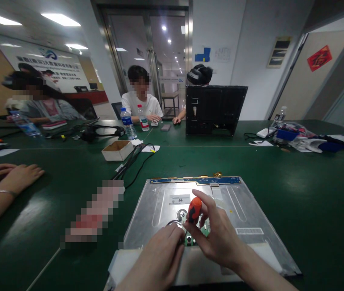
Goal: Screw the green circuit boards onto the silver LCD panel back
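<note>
A silver metal display panel (166, 230) lies back-side up on the green table, with a blue circuit strip (190, 180) along its far edge. My right hand (217, 230) grips the orange and black handle of a screwdriver (195, 208), held tip down over a small green circuit board (204, 231). Close beside the screwdriver's shaft is my left hand (162, 250), its fingers bent and pressed together at the board's left edge. What those fingertips hold, if anything, is hidden. A dark cable (173, 222) loops just beyond them. The screwdriver's tip is mostly hidden by my fingers.
Left of the panel are cables (134, 157) and an open cardboard box (117, 151). Another person's hands (17, 178) rest at the far left. Water bottles (128, 123), a black monitor-like casing (216, 110) and a pile of bags (308, 135) stand farther back. People sit opposite.
</note>
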Available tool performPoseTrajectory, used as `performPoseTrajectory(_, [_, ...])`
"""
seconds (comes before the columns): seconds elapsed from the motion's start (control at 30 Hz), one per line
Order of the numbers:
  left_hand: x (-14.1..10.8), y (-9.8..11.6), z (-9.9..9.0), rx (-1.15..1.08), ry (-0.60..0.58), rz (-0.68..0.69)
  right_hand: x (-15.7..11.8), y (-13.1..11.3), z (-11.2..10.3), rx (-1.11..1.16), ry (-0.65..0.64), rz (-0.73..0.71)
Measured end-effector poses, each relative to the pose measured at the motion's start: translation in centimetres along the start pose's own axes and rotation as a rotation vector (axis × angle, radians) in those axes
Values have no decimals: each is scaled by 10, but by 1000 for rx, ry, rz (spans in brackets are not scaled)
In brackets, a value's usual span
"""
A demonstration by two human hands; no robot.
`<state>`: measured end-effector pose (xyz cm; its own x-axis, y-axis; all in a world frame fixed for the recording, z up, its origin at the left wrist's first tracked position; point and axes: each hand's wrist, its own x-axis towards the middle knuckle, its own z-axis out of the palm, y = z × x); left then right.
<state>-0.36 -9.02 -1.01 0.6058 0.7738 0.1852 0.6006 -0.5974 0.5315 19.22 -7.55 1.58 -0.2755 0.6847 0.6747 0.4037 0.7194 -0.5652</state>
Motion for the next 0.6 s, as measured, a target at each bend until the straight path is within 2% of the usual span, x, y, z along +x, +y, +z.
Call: performPoseTrajectory(0.6, [2, 0, 2, -20, -21, 2, -2, -1, 1, -14, -19, 16])
